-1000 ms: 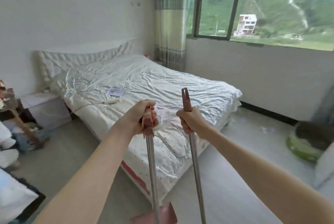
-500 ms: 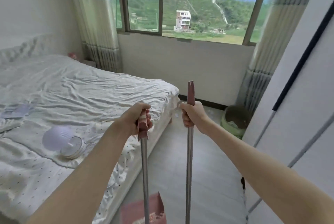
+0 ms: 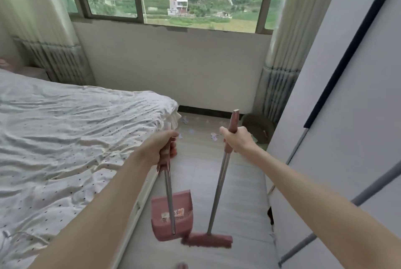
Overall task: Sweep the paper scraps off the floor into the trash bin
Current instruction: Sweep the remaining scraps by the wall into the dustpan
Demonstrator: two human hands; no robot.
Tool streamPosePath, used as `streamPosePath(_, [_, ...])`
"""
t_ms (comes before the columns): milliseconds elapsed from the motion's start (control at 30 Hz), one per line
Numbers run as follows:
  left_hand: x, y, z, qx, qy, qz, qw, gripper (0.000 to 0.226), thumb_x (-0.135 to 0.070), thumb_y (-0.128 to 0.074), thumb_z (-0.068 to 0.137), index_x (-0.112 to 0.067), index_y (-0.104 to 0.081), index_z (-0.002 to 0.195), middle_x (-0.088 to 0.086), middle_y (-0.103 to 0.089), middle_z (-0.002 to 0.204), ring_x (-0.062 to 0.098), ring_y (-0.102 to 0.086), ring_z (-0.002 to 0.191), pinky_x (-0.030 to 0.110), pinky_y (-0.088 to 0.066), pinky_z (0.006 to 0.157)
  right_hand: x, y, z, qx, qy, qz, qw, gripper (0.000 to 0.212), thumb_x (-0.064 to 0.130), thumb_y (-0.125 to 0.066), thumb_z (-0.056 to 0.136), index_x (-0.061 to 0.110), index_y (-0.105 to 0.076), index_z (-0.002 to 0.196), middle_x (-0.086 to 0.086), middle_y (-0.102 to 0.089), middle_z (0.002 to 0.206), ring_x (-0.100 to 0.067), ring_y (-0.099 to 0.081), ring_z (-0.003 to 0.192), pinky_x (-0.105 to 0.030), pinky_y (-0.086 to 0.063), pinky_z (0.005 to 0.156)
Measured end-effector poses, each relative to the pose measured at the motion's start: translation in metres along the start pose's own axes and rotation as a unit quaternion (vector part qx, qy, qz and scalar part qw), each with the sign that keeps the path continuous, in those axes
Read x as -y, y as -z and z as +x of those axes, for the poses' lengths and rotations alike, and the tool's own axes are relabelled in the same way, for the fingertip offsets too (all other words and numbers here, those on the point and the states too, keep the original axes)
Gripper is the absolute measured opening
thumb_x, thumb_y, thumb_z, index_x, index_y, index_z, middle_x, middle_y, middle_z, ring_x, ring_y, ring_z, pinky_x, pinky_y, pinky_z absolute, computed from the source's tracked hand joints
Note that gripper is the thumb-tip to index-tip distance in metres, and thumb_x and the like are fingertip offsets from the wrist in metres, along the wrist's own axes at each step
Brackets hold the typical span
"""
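Observation:
My left hand (image 3: 161, 145) grips the pink handle of a long-handled pink dustpan (image 3: 172, 214), which hangs just above the floor. My right hand (image 3: 236, 140) grips the pink top of a broom (image 3: 217, 192); its pink head (image 3: 207, 240) is near the floor beside the dustpan. Several white paper scraps (image 3: 213, 136) lie on the floor ahead, between the bed's corner and the far wall. A round green trash bin (image 3: 258, 126) stands in the far right corner, partly behind my right hand.
A bed (image 3: 71, 138) with a white dotted sheet fills the left side. A white wardrobe (image 3: 347, 127) lines the right, leaving a narrow floor aisle (image 3: 236, 192) between them. Curtains (image 3: 280, 66) and a window wall close the far end.
The view has swung right and down from the bed to the aisle. Dustpan and broom head are now fully visible, and the scraps and bin have come into view ahead.

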State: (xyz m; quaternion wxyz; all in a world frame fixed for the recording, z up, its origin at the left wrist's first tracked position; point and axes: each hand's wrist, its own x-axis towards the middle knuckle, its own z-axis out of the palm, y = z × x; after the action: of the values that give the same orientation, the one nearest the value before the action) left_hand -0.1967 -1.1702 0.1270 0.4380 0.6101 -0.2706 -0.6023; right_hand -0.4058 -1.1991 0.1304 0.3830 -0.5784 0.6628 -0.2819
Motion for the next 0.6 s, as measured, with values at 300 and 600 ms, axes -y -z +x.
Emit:
streamPosePath(300, [-0.064, -0.020, 0.193, 0.034, 0.035, 0.034, 0.998, 0.029, -0.007, -0.049, 0.095, -0.011, -0.042, 0.066, 0.000, -0.043, 0.037, 0.009, -0.038, 0.027, 0.013, -0.035, 0.034, -0.021, 0.011, 0.186, 0.122, -0.216, 0.134, 0.959, 0.015, 0.022, -0.056, 0.094, 0.008, -0.053, 0.091, -0.008, -0.058, 0.074, -0.018, -0.065, 0.062, -0.026, -0.050, 0.060])
streamPosePath(600, [-0.110, -0.064, 0.359, 0.022, 0.066, 0.082, 0.994, 0.025, -0.010, -0.053, 0.093, -0.010, -0.044, 0.069, 0.003, -0.043, 0.050, 0.010, -0.039, 0.031, 0.018, -0.036, 0.034, -0.035, 0.017, 0.348, 0.089, -0.363, 0.350, 0.859, 0.037, 0.042, -0.049, 0.093, 0.006, -0.057, 0.096, -0.012, -0.055, 0.079, -0.024, -0.057, 0.065, -0.029, -0.053, 0.060])
